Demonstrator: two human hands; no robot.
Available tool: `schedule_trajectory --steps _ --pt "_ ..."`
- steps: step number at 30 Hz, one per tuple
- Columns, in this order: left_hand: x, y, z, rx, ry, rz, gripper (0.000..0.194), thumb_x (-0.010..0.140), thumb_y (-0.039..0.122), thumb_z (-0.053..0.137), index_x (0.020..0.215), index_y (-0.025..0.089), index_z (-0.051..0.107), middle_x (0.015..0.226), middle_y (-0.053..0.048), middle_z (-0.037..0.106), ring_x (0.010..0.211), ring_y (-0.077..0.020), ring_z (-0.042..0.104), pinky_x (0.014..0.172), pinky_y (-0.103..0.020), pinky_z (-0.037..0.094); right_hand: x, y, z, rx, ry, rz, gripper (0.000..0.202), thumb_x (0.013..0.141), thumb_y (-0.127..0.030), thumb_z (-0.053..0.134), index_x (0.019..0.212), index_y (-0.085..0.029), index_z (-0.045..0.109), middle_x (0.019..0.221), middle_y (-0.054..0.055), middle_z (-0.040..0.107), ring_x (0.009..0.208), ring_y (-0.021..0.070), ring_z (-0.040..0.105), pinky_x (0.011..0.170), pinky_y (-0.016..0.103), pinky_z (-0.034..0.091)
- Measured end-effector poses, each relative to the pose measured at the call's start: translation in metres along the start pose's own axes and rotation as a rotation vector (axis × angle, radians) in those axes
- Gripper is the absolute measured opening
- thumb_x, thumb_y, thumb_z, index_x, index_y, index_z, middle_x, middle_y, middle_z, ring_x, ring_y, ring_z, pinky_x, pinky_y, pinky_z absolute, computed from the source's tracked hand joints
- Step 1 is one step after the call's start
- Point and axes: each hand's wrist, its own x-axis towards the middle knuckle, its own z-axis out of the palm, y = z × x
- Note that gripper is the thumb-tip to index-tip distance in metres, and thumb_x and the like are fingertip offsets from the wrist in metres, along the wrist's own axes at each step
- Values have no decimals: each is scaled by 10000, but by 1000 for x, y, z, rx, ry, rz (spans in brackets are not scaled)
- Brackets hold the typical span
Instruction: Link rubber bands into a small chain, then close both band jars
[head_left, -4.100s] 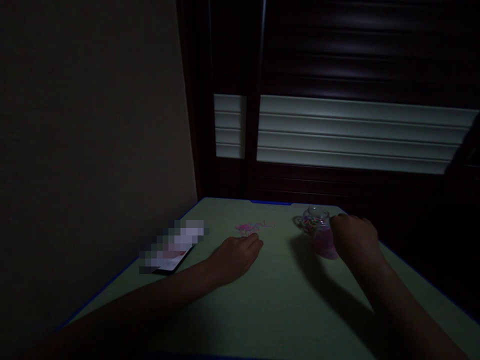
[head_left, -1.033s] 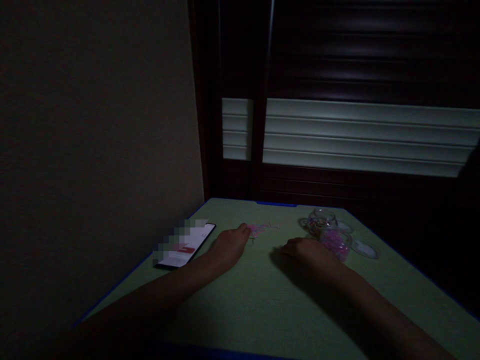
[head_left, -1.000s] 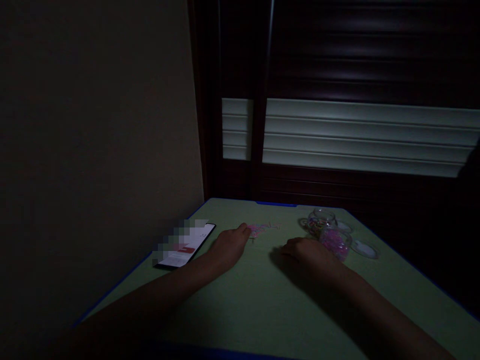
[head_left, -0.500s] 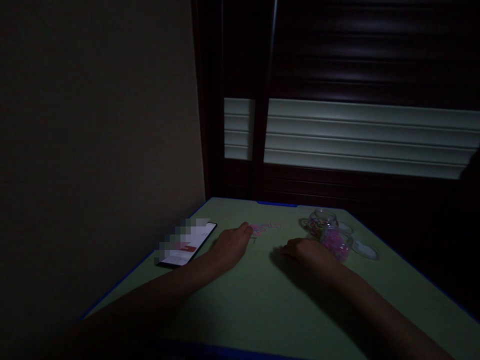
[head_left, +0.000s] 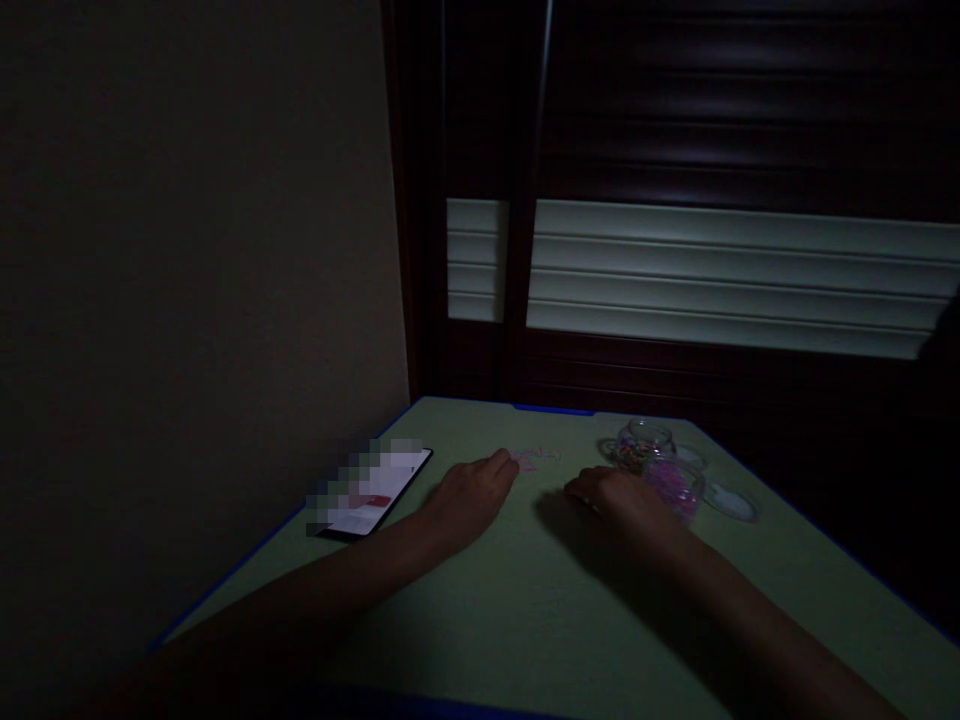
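My left hand [head_left: 472, 497] rests low over the table with its fingers bent and pressed together, at the near left edge of a little spread of thin pink pieces [head_left: 541, 457]. Whatever its fingertips hold, if anything, is hidden. To the right, my right hand [head_left: 616, 496] hovers above its own shadow, fingers curled in a pinch; their contents cannot be made out. Close behind it is a clear jar of pink pieces [head_left: 673, 487], partly covered by the hand. Another clear jar [head_left: 646, 440] with multicoloured contents stands just beyond.
Two clear round lids [head_left: 731, 502] lie right of the jars. A phone with a lit screen [head_left: 370, 500] lies along the left side of the pale green, blue-edged table [head_left: 480, 630]. A wall [head_left: 202, 250] rises on the left, and dark slatted panels [head_left: 712, 120] behind. The light is dim.
My left hand has moved slightly right over the pink pieces, covering more of them. A small dark piece near its fingertips no longer shows. My right hand has shifted up a little.
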Motion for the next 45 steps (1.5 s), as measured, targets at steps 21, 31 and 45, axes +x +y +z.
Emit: schedule_trajectory --steps 21,31,45 --pt "-5 14 -11 52 243 344 107 888 151 404 948 167 492 805 -18 543 669 -138 522 542 -270 377 -1 -8 -3 8 143 -85 238 885 -196 425 819 -173 653 785 53 639 735 143 573 682 255 387" --pt "-4 15 -12 53 234 321 83 891 163 404 908 175 484 791 -12 533 670 -144 515 544 -284 374 -1 -8 -4 23 131 -109 210 881 -189 436 863 -182 645 825 50 639 763 144 574 685 241 381" --pt "-4 15 -10 57 207 351 85 886 162 410 921 174 486 790 -18 536 653 -140 516 542 -276 383 0 -4 -1 -130 93 -124 158 834 -117 468 840 -182 612 783 26 613 709 139 546 635 242 337"
